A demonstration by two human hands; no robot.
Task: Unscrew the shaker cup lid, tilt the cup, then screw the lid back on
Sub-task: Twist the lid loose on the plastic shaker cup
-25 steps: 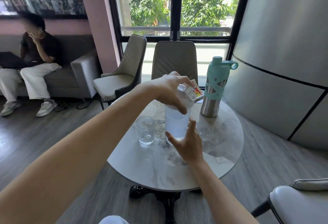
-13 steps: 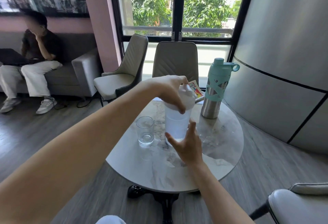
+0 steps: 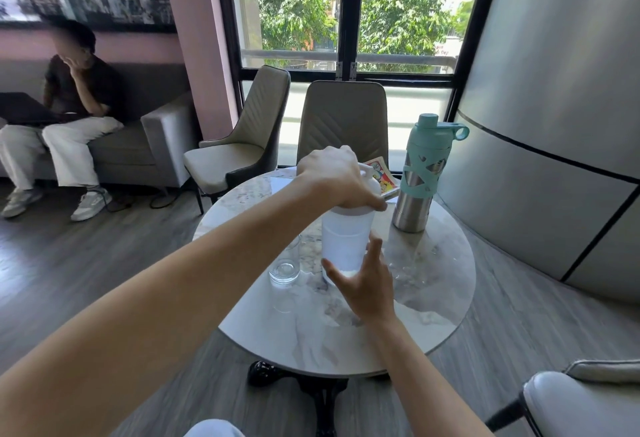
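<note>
A frosted white shaker cup stands upright in the middle of the round marble table. Its white lid sits level on the cup's mouth. My left hand covers the lid from above, fingers wrapped around its rim. My right hand grips the cup's lower part from the near side, thumb on the left, fingers on the right. Much of the lid is hidden under my left hand.
A clear drinking glass stands just left of the cup, partly behind my left forearm. A steel bottle with teal cap stands at the back right, a colourful booklet behind the cup. Chairs ring the table; a person sits on a sofa far left.
The lid was tilted above the cup's mouth a second ago; my left hand has brought it down flat onto the cup and turned over it. My right hand kept its hold.
</note>
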